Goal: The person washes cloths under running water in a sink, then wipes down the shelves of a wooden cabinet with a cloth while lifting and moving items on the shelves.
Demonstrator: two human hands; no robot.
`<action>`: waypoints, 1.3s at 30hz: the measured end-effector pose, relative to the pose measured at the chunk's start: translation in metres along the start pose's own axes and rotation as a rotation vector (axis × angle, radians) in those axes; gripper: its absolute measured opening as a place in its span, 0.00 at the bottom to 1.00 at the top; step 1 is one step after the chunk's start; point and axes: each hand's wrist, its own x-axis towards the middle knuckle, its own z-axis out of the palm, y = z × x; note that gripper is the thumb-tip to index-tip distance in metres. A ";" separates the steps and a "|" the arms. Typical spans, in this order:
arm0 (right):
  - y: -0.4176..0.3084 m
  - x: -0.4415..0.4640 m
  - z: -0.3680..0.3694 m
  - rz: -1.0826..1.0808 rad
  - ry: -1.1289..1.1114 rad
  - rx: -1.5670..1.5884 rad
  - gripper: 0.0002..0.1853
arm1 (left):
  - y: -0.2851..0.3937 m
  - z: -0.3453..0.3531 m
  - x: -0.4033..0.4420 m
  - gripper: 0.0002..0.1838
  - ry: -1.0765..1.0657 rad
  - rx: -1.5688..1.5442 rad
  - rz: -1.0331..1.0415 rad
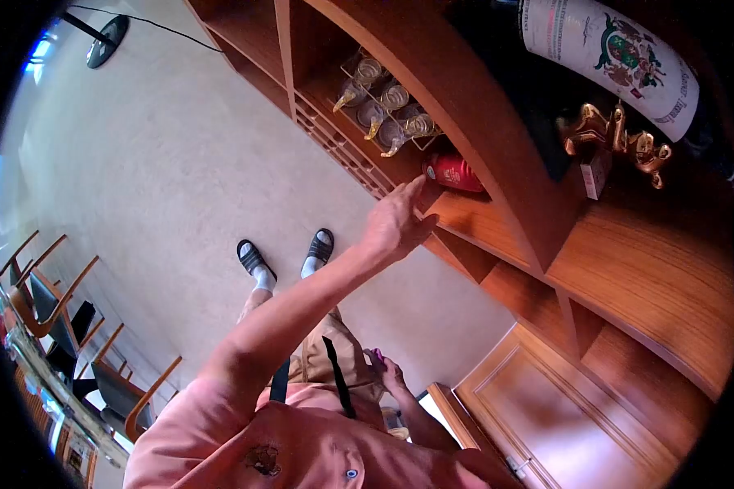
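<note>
My left hand (395,224) reaches across to the wooden shelf, its fingers stretched out and apart. The fingertips are at the end of a red can-like container (454,173) lying in a compartment; I cannot tell whether they touch it. Beside the container is a wire rack (416,143) with several glass cups (395,98) that have yellowish handles. Low by my shorts, my right hand (393,377) is closed around a small purple object (375,357), mostly hidden by the fingers.
A large labelled bottle (616,57), a gold figurine (616,138) and a small box (595,174) stand on the upper shelf. A curved wooden divider (465,106) borders the compartment. Chairs (126,387) are on the left, a wooden door panel (575,407) lower right.
</note>
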 end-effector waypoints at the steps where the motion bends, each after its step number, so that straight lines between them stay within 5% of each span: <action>1: 0.009 0.003 0.004 -0.029 0.022 -0.040 0.21 | 0.013 -0.004 0.014 0.46 -0.209 -0.097 -0.150; 4: 0.016 0.009 0.012 0.029 0.036 0.000 0.18 | -0.019 0.048 0.056 0.51 0.055 0.002 0.203; 6: 0.031 0.012 0.020 0.029 0.013 0.055 0.17 | -0.017 0.055 0.078 0.43 -0.023 -0.053 0.214; 10: 0.047 0.006 0.035 0.041 0.046 0.364 0.15 | -0.017 0.064 0.101 0.47 -0.194 -0.121 0.327; 11: 0.046 0.005 0.035 0.026 0.068 0.121 0.16 | -0.020 0.067 0.103 0.48 -0.213 -0.150 0.358; 14: 0.035 0.003 0.035 0.047 0.033 0.086 0.17 | -0.023 0.072 0.103 0.48 -0.255 -0.264 0.325; 17: 0.023 -0.003 0.031 0.117 0.071 0.283 0.18 | -0.029 0.075 0.090 0.48 -0.250 -0.081 0.259; 22: -0.051 0.000 0.001 -0.186 0.291 -0.038 0.18 | -0.033 0.011 0.005 0.48 -0.077 -0.154 0.353; 24: -0.109 0.008 -0.018 -0.361 0.316 -0.063 0.19 | -0.049 -0.015 -0.043 0.55 -0.063 -0.115 0.208; 27: -0.231 0.027 -0.052 -0.788 0.443 -0.059 0.24 | -0.088 -0.051 -0.115 0.53 -0.017 -0.298 -0.103; 28: -0.257 0.042 -0.057 -0.864 0.642 -0.189 0.21 | -0.091 -0.066 -0.131 0.52 0.005 -0.310 -0.194; 29: -0.293 0.042 -0.068 -0.668 0.657 -0.279 0.22 | -0.093 -0.081 -0.147 0.51 0.029 -0.324 -0.285; 30: -0.320 0.059 -0.077 -0.842 0.785 -0.254 0.23 | -0.100 -0.092 -0.161 0.51 0.070 -0.321 -0.345; 33: -0.390 0.124 -0.105 -0.790 1.144 -0.419 0.22 | -0.123 -0.125 -0.199 0.51 0.175 -0.179 -0.419; 35: -0.416 0.181 -0.110 -0.937 1.023 -0.308 0.24 | -0.136 -0.144 -0.220 0.50 0.215 -0.123 -0.445; 36: -0.400 0.232 -0.095 -0.771 1.199 -0.660 0.25 | -0.141 -0.152 -0.229 0.50 0.230 -0.106 -0.455; 39: -0.418 0.250 -0.119 -0.848 1.165 -0.725 0.24 | -0.153 -0.166 -0.248 0.49 0.262 -0.080 -0.481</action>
